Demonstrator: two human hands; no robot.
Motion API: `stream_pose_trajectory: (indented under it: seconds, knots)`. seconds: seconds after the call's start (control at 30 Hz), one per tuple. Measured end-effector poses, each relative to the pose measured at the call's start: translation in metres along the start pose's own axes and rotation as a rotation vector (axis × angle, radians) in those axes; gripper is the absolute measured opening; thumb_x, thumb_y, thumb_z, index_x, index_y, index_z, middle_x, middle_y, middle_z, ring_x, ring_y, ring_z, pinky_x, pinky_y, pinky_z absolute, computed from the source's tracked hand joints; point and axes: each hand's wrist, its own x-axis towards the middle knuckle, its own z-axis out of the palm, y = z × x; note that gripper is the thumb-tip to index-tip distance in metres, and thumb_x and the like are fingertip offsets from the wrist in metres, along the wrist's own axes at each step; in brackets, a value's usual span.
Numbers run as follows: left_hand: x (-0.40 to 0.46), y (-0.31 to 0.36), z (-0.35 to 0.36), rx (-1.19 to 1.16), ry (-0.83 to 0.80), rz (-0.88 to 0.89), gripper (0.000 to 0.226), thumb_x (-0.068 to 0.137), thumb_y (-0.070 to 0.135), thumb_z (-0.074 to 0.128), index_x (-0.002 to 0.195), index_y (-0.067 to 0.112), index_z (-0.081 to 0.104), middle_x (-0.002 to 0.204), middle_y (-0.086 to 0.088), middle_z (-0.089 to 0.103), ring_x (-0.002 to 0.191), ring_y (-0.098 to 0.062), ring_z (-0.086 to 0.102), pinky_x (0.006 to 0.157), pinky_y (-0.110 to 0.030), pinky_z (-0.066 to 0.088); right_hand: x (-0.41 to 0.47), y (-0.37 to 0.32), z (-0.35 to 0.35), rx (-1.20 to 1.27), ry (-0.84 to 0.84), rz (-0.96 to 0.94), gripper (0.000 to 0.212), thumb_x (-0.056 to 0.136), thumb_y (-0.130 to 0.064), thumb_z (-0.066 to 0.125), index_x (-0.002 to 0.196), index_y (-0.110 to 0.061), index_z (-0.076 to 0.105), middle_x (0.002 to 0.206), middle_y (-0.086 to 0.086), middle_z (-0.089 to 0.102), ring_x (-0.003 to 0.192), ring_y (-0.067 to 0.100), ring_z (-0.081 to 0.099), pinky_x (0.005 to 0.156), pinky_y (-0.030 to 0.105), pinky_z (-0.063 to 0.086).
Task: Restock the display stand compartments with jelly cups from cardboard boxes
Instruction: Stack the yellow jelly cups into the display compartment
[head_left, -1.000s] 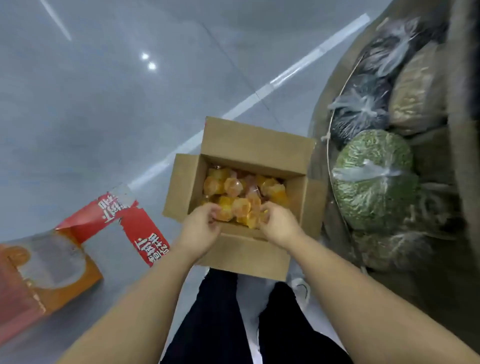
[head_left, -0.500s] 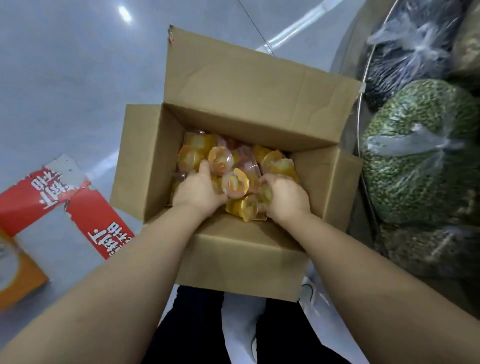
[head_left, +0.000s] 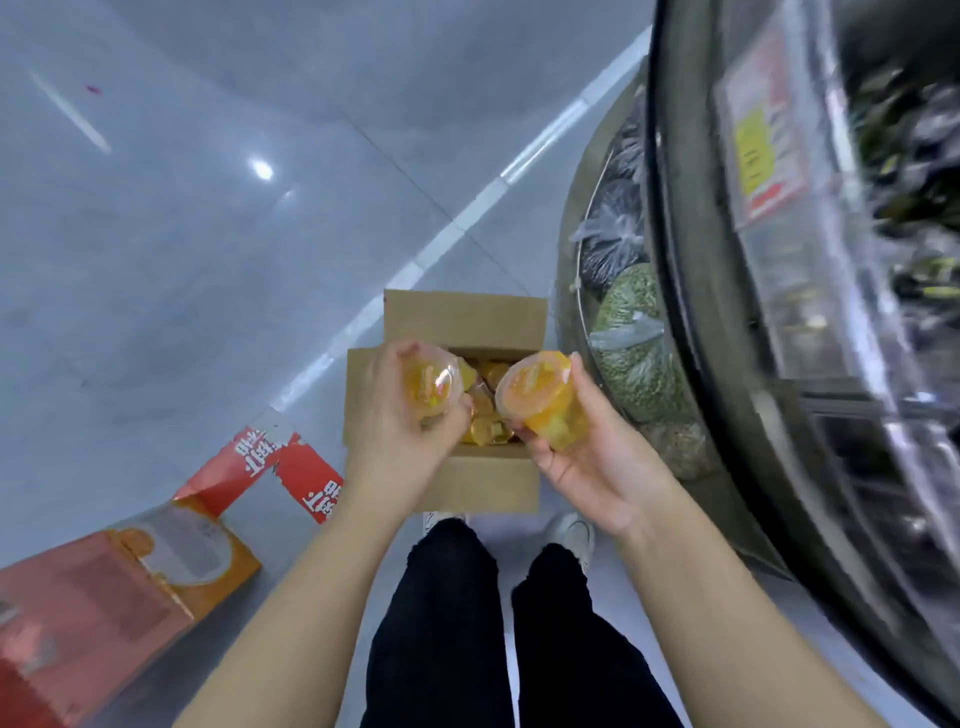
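Observation:
An open cardboard box (head_left: 467, 322) stands on the floor in front of my feet, with several orange jelly cups (head_left: 485, 415) still inside. My left hand (head_left: 400, 436) is raised above the box and grips a jelly cup (head_left: 431, 387) with a clear lid. My right hand (head_left: 587, 457) holds up a larger-looking orange jelly cup (head_left: 545, 400) with fruit pieces, just right of the box. The round display stand (head_left: 727, 312) curves along the right; its clear-walled upper compartments are blurred.
Tied plastic bags of green beans (head_left: 631, 343) and dark beans (head_left: 610, 244) fill the stand's lower tier. A torn red and orange carton (head_left: 130, 561) lies on the grey floor at the left. My dark trouser legs (head_left: 441, 623) and white shoes are below the box.
Both hands were down in the box among the cups; now each has lifted out holding a cup. The view has pulled back and the stand's upper rim has come into sight.

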Motion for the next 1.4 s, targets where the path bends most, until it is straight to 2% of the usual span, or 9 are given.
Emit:
stream_pose_trajectory:
  seconds: [0.13, 0.4, 0.53, 0.7, 0.83, 0.93, 1.0, 1.23, 1.4]
  knots:
    - [-0.034, 0.125, -0.047, -0.09, -0.042, 0.165, 0.05, 0.071, 0.039, 0.063, 0.105, 0.059, 0.033, 0.108, 0.021, 0.056, 0.098, 0.009, 0.054, 0.078, -0.006, 0.041, -0.131, -0.049, 0.047, 0.075, -0.156, -0.15, 0.037, 0.083, -0.043, 0.049, 0.087, -0.018, 0.076, 0.091, 0.004, 0.073, 0.071, 0.012, 0.067, 0.056, 0.02, 0.054]
    - [-0.075, 0.318, -0.045, -0.209, -0.226, 0.658, 0.05, 0.065, 0.042, 0.071, 0.107, 0.045, 0.045, 0.104, 0.022, 0.059, 0.096, 0.002, 0.056, 0.082, -0.01, 0.039, -0.304, -0.126, 0.052, 0.046, -0.331, -0.738, 0.055, 0.06, -0.044, 0.082, 0.106, -0.017, 0.069, 0.102, 0.001, 0.069, 0.089, 0.012, 0.063, 0.072, 0.021, 0.051]
    - [-0.107, 0.392, -0.015, -0.248, -0.375, 0.85, 0.057, 0.067, 0.032, 0.073, 0.115, 0.042, 0.044, 0.112, 0.015, 0.056, 0.106, -0.01, 0.056, 0.091, -0.034, 0.047, -0.366, -0.154, 0.018, -0.019, -0.145, -0.994, 0.053, 0.054, -0.028, 0.086, 0.103, -0.018, 0.068, 0.099, 0.001, 0.07, 0.091, 0.011, 0.064, 0.077, 0.021, 0.051]
    - [-0.14, 0.456, 0.04, -0.241, -0.424, 0.949, 0.063, 0.067, 0.042, 0.073, 0.123, 0.036, 0.044, 0.116, 0.025, 0.053, 0.106, 0.008, 0.051, 0.089, -0.006, 0.036, -0.43, -0.187, -0.036, -0.146, 0.121, -1.196, 0.056, 0.071, -0.029, 0.073, 0.117, -0.001, 0.058, 0.115, 0.014, 0.065, 0.111, 0.026, 0.059, 0.103, 0.043, 0.042]
    - [-0.142, 0.5, 0.083, -0.224, -0.473, 0.891, 0.048, 0.063, 0.044, 0.076, 0.104, 0.039, 0.051, 0.096, 0.026, 0.062, 0.088, 0.01, 0.057, 0.076, -0.009, 0.042, -0.451, -0.219, -0.066, -0.164, 0.315, -1.274, 0.042, 0.066, -0.022, 0.076, 0.106, -0.014, 0.064, 0.101, 0.002, 0.072, 0.095, 0.014, 0.066, 0.08, 0.025, 0.052]
    - [-0.124, 0.517, 0.109, -0.117, -0.491, 0.831, 0.048, 0.062, 0.043, 0.08, 0.097, 0.041, 0.047, 0.085, 0.03, 0.059, 0.078, 0.016, 0.054, 0.065, -0.002, 0.037, -0.436, -0.238, -0.08, -0.144, 0.504, -1.187, 0.048, 0.065, -0.011, 0.077, 0.108, -0.014, 0.058, 0.096, 0.002, 0.071, 0.089, 0.017, 0.067, 0.08, 0.036, 0.053]
    - [-0.108, 0.523, 0.124, -0.016, -0.494, 0.797, 0.053, 0.064, 0.042, 0.079, 0.102, 0.038, 0.043, 0.091, 0.027, 0.055, 0.079, 0.009, 0.052, 0.065, -0.009, 0.036, -0.422, -0.249, -0.082, -0.163, 0.616, -1.093, 0.05, 0.066, -0.01, 0.079, 0.109, -0.016, 0.055, 0.098, 0.003, 0.069, 0.092, 0.02, 0.066, 0.084, 0.04, 0.053]
    - [-0.071, 0.53, 0.167, 0.248, -0.498, 0.731, 0.066, 0.071, 0.027, 0.077, 0.123, 0.011, 0.041, 0.112, -0.011, 0.063, 0.102, -0.03, 0.059, 0.072, -0.026, 0.037, -0.379, -0.285, -0.082, -0.172, 0.843, -1.073, 0.041, 0.072, -0.009, 0.076, 0.085, -0.035, 0.047, 0.083, -0.015, 0.057, 0.076, -0.001, 0.053, 0.062, 0.018, 0.044]
    - [-0.058, 0.53, 0.177, 0.312, -0.605, 0.68, 0.05, 0.071, 0.019, 0.074, 0.115, 0.014, 0.052, 0.109, -0.008, 0.066, 0.101, -0.027, 0.062, 0.073, -0.024, 0.042, -0.357, -0.292, -0.087, -0.176, 0.937, -1.034, 0.033, 0.073, -0.016, 0.074, 0.1, -0.025, 0.057, 0.089, -0.008, 0.064, 0.079, 0.007, 0.061, 0.045, 0.005, 0.04]
